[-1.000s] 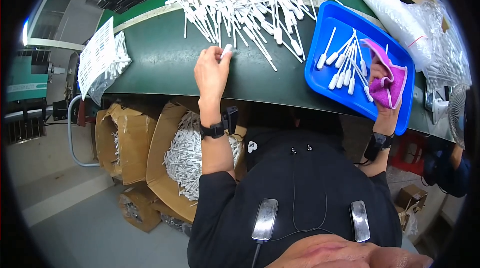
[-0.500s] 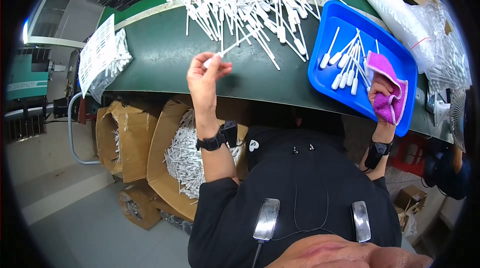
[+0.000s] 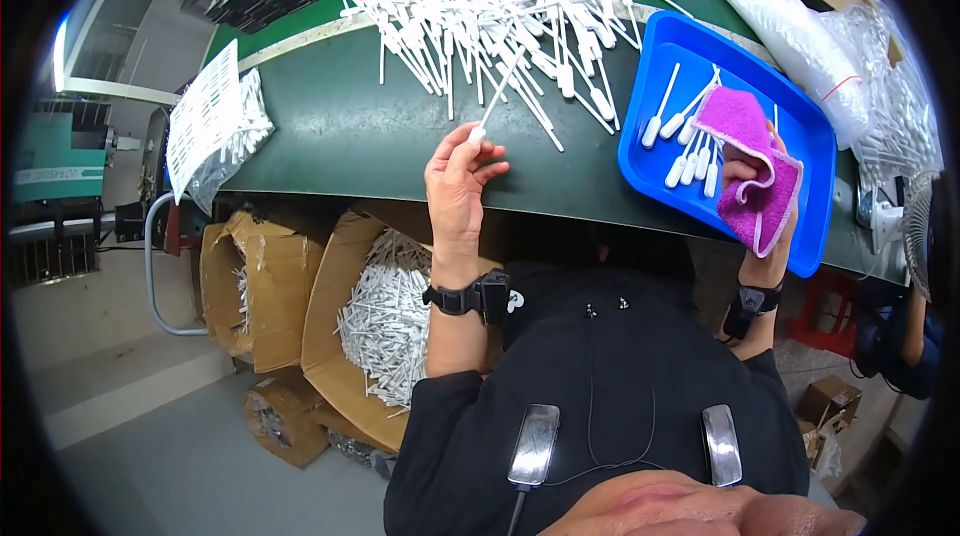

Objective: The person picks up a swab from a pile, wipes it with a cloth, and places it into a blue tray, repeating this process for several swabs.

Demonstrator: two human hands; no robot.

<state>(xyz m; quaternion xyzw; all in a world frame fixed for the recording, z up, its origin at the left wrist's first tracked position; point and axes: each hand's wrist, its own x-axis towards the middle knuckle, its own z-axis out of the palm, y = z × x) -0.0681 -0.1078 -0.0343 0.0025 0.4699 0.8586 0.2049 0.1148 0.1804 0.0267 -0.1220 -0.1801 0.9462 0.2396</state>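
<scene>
Fingers of the left hand are pinching one white swab above the green table; the right hand is gripping a pink cloth over the blue tray.

Swab in left hand, cloth in right.
Swab: thin white stick w/ thicker end, pinched at its lower end by left hand, tilted up-right, tip reaching toward the loose swab pile on the green table. Cloth: pink, crumpled, white-edged, gripped by right hand over the blue tray, just beside a few swabs lying in the tray.
</scene>
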